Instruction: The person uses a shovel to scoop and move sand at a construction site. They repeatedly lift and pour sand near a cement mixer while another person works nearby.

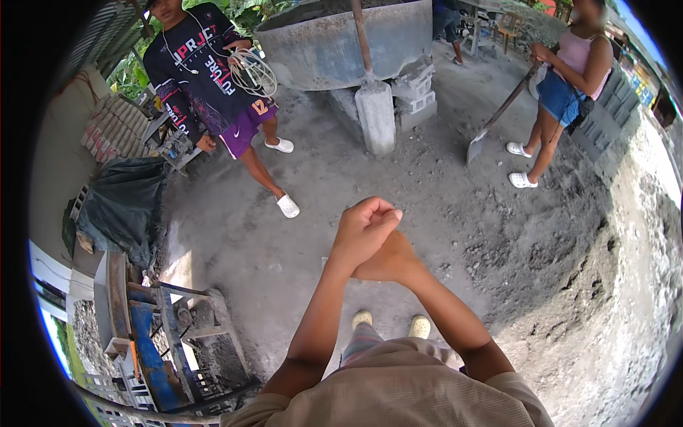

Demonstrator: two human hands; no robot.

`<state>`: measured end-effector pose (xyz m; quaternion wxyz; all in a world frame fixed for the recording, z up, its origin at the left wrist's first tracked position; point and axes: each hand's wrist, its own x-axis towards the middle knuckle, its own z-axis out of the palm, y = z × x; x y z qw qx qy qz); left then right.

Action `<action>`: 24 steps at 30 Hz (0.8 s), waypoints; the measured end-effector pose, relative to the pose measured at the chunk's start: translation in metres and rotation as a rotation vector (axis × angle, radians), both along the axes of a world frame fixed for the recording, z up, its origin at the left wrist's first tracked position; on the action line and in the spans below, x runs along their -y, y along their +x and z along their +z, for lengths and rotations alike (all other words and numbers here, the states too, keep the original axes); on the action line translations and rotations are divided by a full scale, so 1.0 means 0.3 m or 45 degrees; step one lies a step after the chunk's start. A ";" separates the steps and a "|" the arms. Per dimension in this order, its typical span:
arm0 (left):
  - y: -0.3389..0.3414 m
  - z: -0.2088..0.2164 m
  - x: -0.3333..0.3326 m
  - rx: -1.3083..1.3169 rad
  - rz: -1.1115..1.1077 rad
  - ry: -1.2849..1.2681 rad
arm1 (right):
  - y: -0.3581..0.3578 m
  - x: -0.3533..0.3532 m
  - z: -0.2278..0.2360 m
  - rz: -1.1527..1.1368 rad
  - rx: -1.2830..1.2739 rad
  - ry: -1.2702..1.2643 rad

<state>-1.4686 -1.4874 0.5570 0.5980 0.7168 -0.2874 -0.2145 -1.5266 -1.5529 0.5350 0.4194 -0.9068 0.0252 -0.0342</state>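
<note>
Sacks (114,132): stacked far left; contents hidden.
Tub (299,57): large, metal; grey material shows inside, depth unclear.
Left hand (363,231): grip curled closed over the right hand (388,260), nothing visible in it; a relaxed wrist would suit this contact.
Shovel (374,117): blade down against the tub, beyond both hands, untouched.
Right hand: partly covered, so I cannot tell its grip; best kept steady underneath.

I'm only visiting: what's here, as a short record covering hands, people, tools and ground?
Left hand: crosses over the right hand; no tool visible
Right hand: partly hidden by the left
Person at left: holds a pale coil
Person at right: holds a shovel, blade down
Tub: grey, raised on blocks
Second shovel: stands before the tub
Ground: grey, dusty, loose dirt at right
</note>
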 end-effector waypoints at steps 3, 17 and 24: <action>0.030 0.002 -0.035 0.037 -0.016 0.058 | 0.028 -0.032 -0.010 -0.024 0.174 -0.031; 0.137 0.007 -0.157 0.045 -0.025 -0.099 | 0.094 -0.126 0.101 0.024 0.072 -0.005; 0.175 -0.030 -0.124 0.052 -0.172 -0.139 | 0.127 -0.123 0.025 -0.119 0.141 0.000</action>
